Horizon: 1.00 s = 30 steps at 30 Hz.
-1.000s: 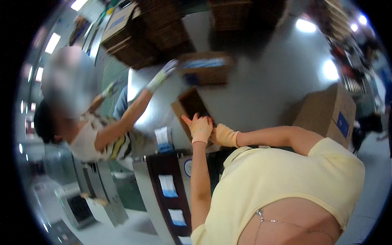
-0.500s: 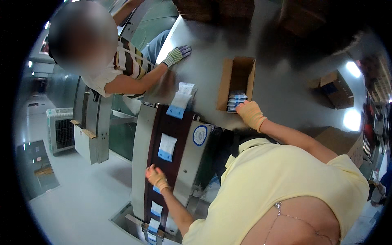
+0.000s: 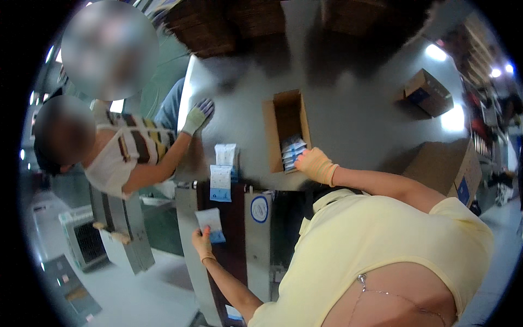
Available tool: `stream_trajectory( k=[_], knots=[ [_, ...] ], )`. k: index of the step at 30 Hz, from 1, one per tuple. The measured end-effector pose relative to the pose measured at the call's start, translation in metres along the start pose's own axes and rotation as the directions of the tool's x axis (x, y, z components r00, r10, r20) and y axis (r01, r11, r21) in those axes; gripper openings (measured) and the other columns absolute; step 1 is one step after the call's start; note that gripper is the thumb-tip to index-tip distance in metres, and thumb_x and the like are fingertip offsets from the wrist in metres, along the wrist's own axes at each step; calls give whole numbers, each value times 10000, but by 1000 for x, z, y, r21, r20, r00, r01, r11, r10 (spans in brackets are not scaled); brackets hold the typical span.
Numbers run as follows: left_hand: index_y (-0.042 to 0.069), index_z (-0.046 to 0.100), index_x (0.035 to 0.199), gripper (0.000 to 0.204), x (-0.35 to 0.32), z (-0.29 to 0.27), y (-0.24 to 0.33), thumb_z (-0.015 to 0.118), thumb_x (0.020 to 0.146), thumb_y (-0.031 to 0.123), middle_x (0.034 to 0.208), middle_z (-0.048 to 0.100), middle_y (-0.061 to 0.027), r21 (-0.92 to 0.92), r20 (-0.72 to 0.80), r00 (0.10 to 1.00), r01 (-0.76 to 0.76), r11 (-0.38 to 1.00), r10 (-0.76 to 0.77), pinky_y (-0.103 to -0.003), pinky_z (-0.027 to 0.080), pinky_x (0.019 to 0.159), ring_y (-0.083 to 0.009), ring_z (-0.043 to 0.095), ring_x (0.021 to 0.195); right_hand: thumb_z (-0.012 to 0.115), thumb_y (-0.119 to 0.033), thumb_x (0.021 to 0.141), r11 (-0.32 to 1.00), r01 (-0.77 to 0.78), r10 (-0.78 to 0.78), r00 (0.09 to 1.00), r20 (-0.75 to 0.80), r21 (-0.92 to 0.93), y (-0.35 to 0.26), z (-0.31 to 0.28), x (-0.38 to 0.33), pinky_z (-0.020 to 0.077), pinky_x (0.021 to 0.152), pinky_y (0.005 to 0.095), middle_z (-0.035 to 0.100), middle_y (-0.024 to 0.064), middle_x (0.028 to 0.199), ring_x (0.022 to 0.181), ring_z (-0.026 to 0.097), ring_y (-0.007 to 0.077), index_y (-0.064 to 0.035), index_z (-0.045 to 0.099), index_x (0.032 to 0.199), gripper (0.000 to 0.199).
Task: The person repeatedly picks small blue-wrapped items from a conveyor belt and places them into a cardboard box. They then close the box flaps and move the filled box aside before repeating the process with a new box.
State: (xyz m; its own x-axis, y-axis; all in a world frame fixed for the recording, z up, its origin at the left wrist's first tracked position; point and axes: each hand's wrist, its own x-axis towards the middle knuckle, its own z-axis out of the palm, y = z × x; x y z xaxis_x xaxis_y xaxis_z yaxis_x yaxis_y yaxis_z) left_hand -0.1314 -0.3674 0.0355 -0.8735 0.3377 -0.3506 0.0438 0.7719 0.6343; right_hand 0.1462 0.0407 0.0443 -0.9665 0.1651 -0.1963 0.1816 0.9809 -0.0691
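Head view, looking steeply down: a white packet with a blue lower band (image 3: 210, 224) sits pinched in the person's left hand (image 3: 202, 243), thumb and fingers closed on its lower edge, held over the dark belt (image 3: 231, 256) of a narrow conveyor that runs up toward a grey table (image 3: 354, 125). The right hand (image 3: 315, 164), in a yellowish glove, is at the near end of a long open cardboard box (image 3: 284, 129) lying on that table; its fingers curl against a stack of similar white-and-blue packets (image 3: 292, 152) standing in the box's near end, touching them, though whether it actually grips one I cannot tell. Two more packets (image 3: 223, 173) lie one after the other where the belt meets the table edge, just left of the box and apart from both hands. A round blue-rimmed label (image 3: 260, 209) marks the conveyor's grey side plate, between the belt and the person's yellow shirt. Across the conveyor to the left, a co-worker in a striped top leans in, a gloved hand (image 3: 196, 115) spread flat on the table's left edge, well away from the box. Farther out on the table stands a small closed carton (image 3: 428, 92), and a large brown carton (image 3: 447, 169) rises beside the person's right shoulder. Stacked brown cartons (image 3: 229, 24) line the far edge.
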Motion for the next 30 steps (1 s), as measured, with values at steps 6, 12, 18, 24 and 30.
stream_trajectory(
  k=[6, 12, 18, 24, 30],
  knots=[
    [-66, 628, 959, 410, 118, 77, 153, 681, 825, 319, 888, 636, -92, 37, 46, 952, -304, 952, 302, -310, 443, 717, -155, 548, 807, 607, -168, 794, 999, -50, 49, 997, 64, 12, 6, -7, -1, 492, 683, 333, 642, 3, 874, 886, 609, 186, -164, 656, 855, 79],
    [-12, 552, 1118, 581, 224, 170, 71, 805, 664, 248, 1051, 608, -105, -267, 512, 858, 212, 940, -48, -383, 461, 814, -257, 578, 919, 620, -149, 765, 999, 19, -18, 1000, -7, 34, 3, -8, 3, 480, 629, 341, 620, -5, 820, 848, 602, 189, -146, 641, 810, 50],
    [151, 558, 1076, 583, 109, 240, 234, 827, 579, 297, 1073, 572, -119, 717, 403, 762, -607, 341, 507, -415, 462, 804, -325, 547, 1015, 587, -201, 760, 999, -44, 42, 996, -84, -14, 14, 13, -11, 453, 587, 322, 583, -44, 746, 794, 583, 161, -183, 610, 730, 42],
    [121, 593, 1049, 495, 121, 260, 232, 793, 615, 250, 938, 665, -81, 589, 411, 756, -647, 484, 509, -379, 503, 757, -279, 643, 869, 640, -170, 716, 999, -33, 37, 990, -137, 36, 9, 12, 15, 472, 605, 336, 621, -26, 767, 813, 605, 179, -156, 626, 730, 24],
    [68, 598, 1075, 395, 142, 195, 260, 745, 720, 161, 974, 669, -78, -378, 54, 708, -638, 671, 704, -374, 532, 754, -256, 647, 916, 611, -189, 745, 999, -36, 33, 983, -181, -15, 21, 14, 18, 460, 591, 330, 606, -32, 759, 790, 599, 175, -174, 622, 738, 20]
  ],
)
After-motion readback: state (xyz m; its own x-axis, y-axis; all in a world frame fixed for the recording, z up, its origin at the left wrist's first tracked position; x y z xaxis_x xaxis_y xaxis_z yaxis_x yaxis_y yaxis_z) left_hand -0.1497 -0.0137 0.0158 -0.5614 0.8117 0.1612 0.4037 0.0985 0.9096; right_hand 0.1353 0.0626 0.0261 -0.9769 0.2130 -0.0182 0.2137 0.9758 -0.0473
